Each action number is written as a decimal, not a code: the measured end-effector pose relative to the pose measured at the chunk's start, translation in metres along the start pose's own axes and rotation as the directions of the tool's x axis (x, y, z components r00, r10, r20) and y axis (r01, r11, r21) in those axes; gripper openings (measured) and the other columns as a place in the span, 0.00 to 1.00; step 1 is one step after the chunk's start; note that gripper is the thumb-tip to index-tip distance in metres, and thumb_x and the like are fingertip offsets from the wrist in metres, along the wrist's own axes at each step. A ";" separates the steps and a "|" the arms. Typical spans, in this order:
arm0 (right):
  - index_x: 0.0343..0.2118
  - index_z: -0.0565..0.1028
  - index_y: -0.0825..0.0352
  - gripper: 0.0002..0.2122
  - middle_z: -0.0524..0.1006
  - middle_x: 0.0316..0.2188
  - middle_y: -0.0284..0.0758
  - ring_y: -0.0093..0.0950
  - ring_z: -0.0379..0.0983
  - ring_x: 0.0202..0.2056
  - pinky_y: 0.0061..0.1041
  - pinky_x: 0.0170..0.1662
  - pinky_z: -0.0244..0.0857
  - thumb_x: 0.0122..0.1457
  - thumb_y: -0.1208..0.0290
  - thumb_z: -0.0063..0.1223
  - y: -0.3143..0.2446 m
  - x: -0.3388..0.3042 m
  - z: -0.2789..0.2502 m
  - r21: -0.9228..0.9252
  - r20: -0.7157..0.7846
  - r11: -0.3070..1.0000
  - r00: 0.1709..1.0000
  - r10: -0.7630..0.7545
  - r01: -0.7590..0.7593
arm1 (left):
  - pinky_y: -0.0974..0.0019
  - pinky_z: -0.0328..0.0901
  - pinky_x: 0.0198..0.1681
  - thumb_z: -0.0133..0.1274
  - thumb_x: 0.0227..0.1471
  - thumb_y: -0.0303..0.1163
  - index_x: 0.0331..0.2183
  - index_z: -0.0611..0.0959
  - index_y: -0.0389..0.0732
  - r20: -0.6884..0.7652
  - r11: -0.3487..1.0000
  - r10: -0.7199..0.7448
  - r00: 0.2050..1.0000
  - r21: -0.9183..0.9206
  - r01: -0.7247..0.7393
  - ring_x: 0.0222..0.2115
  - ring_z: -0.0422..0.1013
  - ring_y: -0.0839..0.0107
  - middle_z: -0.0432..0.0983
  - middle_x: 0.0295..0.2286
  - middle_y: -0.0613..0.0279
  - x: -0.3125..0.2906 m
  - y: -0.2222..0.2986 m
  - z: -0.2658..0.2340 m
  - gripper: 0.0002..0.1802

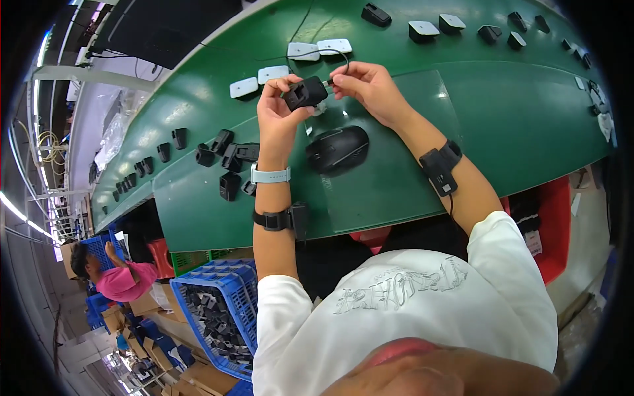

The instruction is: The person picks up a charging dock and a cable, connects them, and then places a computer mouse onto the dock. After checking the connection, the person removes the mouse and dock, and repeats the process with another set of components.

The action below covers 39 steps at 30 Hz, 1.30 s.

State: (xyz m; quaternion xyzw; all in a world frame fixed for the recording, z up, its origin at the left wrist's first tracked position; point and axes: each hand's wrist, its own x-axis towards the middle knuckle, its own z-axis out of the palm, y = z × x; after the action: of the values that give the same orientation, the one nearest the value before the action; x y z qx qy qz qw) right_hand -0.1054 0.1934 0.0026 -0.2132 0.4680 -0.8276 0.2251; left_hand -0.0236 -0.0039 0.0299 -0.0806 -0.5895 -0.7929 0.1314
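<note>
In the head view, everything that matters from where I stand is at the upper middle of the frame, where both hands meet over the green counter (pixel 389 198). The left hand (pixel 276 122) has the block (pixel 306 94), a chunky black thing, held up clear of the surface; that grip is closed, fingers over the block's upper left and thumb along its lower edge. The block's long axis looks tilted a little, rising from its left end toward its right.

The right hand (pixel 375 94) is just off that right end. Its grip is pressed together, thumb and forefinger pinching the plug (pixel 328 82) of a thin black cable (pixel 346 58). The plug points leftward, at the block's upper right side, so the two line up roughly across the picture. They sit so close that I can't tell whether the tip is in, touching or just short. The left hand is the one on the block; the right comes nearest only by its fingertips.

Behind the plug, the cable loops up and back left, over the white-topped blocks (pixel 302 51) at the top of the frame. The mouse (pixel 338 150) lies below the hands, apart from both.
</note>
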 end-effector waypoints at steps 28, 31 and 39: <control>0.35 0.81 0.71 0.06 0.81 0.28 0.30 0.17 0.77 0.29 0.16 0.34 0.71 0.57 0.74 0.64 -0.009 -0.010 0.014 -0.442 0.013 0.893 0.996 -0.083 0.080 | 0.68 0.69 0.43 0.53 0.36 0.19 0.43 0.80 0.36 0.097 0.756 0.073 0.993 0.644 -0.118 0.37 0.72 0.65 0.72 0.36 0.58 -0.016 -0.012 0.012 0.25; 0.34 0.81 0.71 0.06 0.81 0.28 0.30 0.17 0.76 0.28 0.17 0.34 0.71 0.57 0.75 0.64 -0.013 -0.010 0.013 -0.422 0.041 0.899 0.993 -0.112 0.119 | 0.66 0.69 0.44 0.53 0.36 0.20 0.43 0.79 0.35 0.058 0.849 0.061 0.996 0.521 -0.083 0.37 0.72 0.63 0.73 0.36 0.56 -0.016 -0.015 0.011 0.25; 0.46 0.77 0.68 0.15 0.80 0.35 0.30 0.17 0.76 0.36 0.17 0.39 0.71 0.56 0.76 0.65 0.001 -0.006 0.010 -0.448 -0.032 0.891 0.995 -0.098 0.073 | 0.66 0.72 0.38 0.56 0.39 0.19 0.44 0.78 0.33 0.047 0.740 0.204 0.978 0.647 -0.185 0.35 0.76 0.66 0.76 0.36 0.55 -0.017 -0.013 0.022 0.24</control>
State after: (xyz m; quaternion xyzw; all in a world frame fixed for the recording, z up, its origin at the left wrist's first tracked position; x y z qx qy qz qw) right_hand -0.0950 0.1894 0.0060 -0.2573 0.6413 -0.7127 0.1210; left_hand -0.0123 0.0226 0.0192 -0.0804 -0.8133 -0.5234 0.2412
